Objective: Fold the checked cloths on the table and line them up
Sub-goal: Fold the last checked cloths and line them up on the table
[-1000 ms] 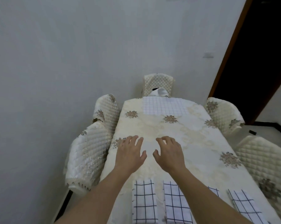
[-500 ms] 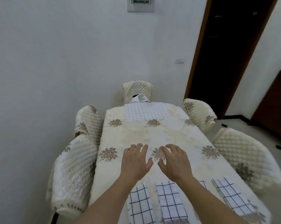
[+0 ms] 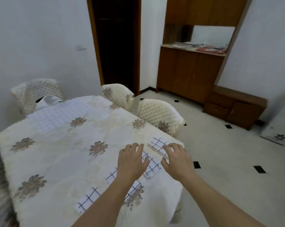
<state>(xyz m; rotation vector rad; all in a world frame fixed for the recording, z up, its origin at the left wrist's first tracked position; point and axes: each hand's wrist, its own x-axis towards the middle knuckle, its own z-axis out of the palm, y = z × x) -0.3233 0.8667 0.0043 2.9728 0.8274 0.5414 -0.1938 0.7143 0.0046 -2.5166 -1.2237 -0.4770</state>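
Cloths [image 3: 152,166] lie side by side, long axes parallel, beneath left hand [image 3: 132,163] and right hand [image 3: 176,159], both spread empty.

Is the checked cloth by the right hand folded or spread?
Folded: the cloth is a narrow strip with a thick, layered edge.

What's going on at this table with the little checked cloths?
A person is arranging folded checked cloths on a table with a flowery cream cover. Four lie in a row along its near edge. Both hands are open above the row: the left hand over its middle, the right hand over the end cloth. Neither grips anything. A larger pale checked cloth lies spread flat at the far end.
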